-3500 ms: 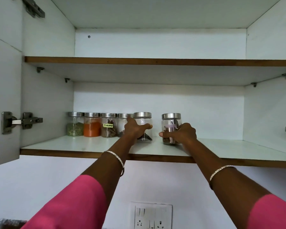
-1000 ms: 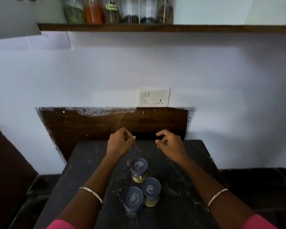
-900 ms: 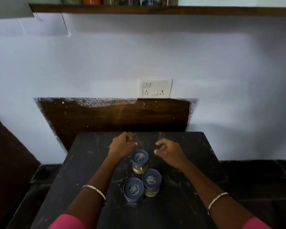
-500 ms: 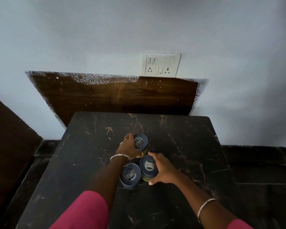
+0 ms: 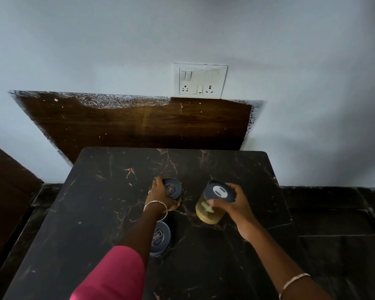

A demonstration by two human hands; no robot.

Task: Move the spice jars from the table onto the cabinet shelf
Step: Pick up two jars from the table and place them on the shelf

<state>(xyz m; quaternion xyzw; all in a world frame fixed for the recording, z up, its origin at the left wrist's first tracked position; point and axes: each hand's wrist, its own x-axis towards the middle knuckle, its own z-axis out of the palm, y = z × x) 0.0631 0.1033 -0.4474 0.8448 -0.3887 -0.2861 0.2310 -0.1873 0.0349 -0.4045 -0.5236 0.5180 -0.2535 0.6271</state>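
Observation:
Three spice jars with dark blue lids are over the black marble table (image 5: 108, 191). My left hand (image 5: 159, 197) grips the far jar (image 5: 172, 189), which stands on the table. My right hand (image 5: 231, 207) grips a second jar (image 5: 214, 202) of yellowish spice, tilted and lifted off the table. The third jar (image 5: 159, 239) stands near my left forearm, partly hidden by it. The cabinet shelf is out of view.
A dark wooden panel (image 5: 139, 124) and a white switch plate (image 5: 199, 81) are on the wall behind the table. Dark seating lies to the left (image 5: 7, 187) and right (image 5: 338, 224) of the table.
My right hand has lifted its jar up and to the right, away from the cluster. My left hand has closed further round the far jar. The camera has tilted down slightly.

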